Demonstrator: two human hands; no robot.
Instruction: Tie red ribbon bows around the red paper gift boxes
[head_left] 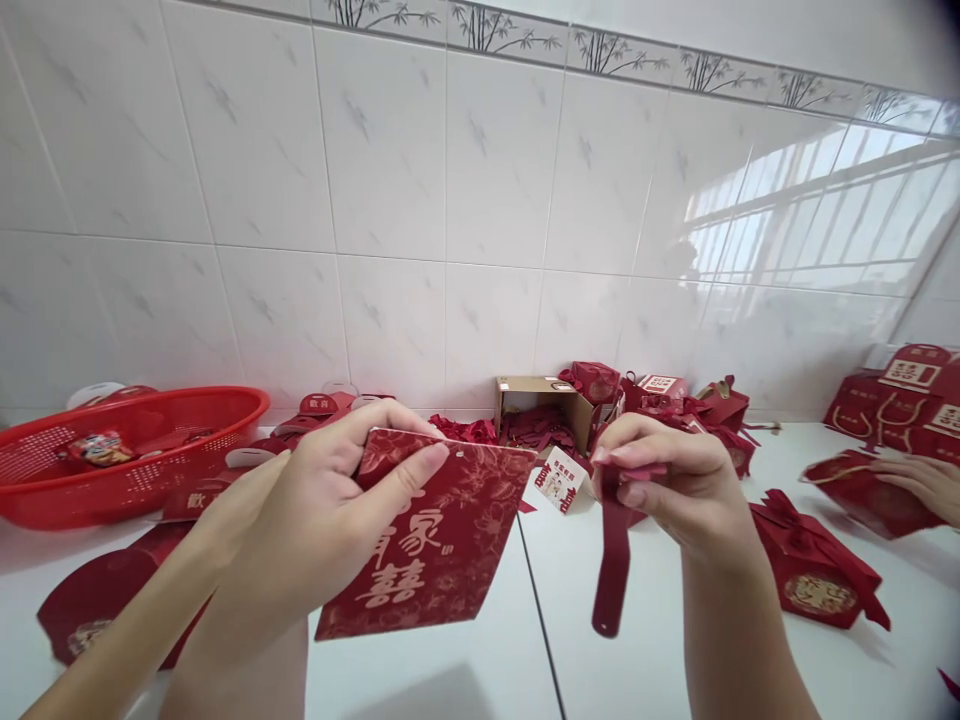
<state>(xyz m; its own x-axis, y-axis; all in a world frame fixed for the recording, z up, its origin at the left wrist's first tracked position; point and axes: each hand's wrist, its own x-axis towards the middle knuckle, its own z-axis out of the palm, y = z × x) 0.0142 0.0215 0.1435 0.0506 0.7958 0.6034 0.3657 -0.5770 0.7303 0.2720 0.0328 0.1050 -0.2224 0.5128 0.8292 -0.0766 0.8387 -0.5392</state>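
My left hand [337, 500] pinches the top edge of a flat red card piece [442, 540], printed with pale characters and flowers and with a small hole near its upper edge. To its right, my right hand [667, 475] grips a dark red strap [613, 570] between thumb and fingers. The strap hangs down, and a hole shows at its lower end. Between my hands, a small white printed card [561, 480] is on the table. A cardboard box [512, 405] holding dark red pieces stands behind it.
Another person's forearm [172, 590] crosses at left, beside a red plastic basket [225, 410] and red card pieces [97, 600]. At right, another person's hand [919, 485] touches a red box [862, 490]. A ribboned red box [817, 570] sits nearer. A tiled wall [390, 200] closes the back.
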